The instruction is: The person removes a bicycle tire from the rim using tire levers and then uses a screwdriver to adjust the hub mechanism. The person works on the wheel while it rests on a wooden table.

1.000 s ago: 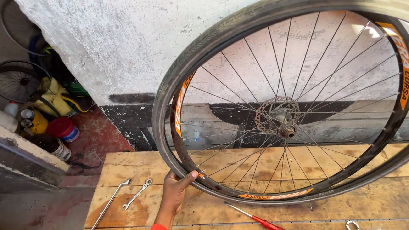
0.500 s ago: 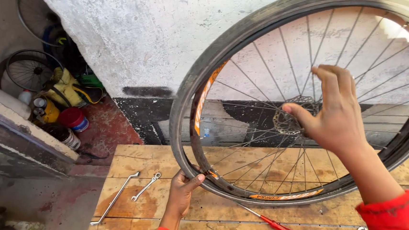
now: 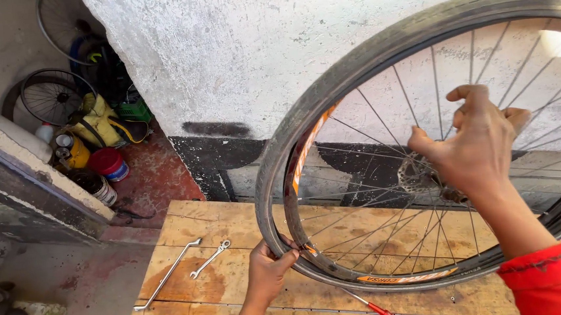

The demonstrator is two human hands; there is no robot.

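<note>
The bicycle wheel point(image 3: 437, 140) is held upright on its edge on the wooden bench point(image 3: 365, 237), just in front of the white wall point(image 3: 234, 55). The left hand point(image 3: 267, 275) is closed around the lower left of the tyre point(image 3: 328, 88) and rim, fingers curled over the tyre and thumb on the inner side. The right hand point(image 3: 474, 144) is raised in front of the spokes near the hub point(image 3: 426, 177); its fingers are loosely bent and spread, and nothing is seen held in them. Whether the spokes are touched cannot be told.

For the work at the rim to go well, the wheel is best kept steady with its lowest point planted on the bench, and the grip is best kept firm at the tyre's edge so that the rubber does not slip. Fingers should be kept out from between the spokes if the wheel is turned.

The tyre is seen as dark, worn and dusty, the rim as black with orange patches, the spokes as thin and silver. Two spanners point(image 3: 189, 266) are laid on the bench to the left, and a red-handled screwdriver point(image 3: 380, 310) is laid near the front edge
</note>
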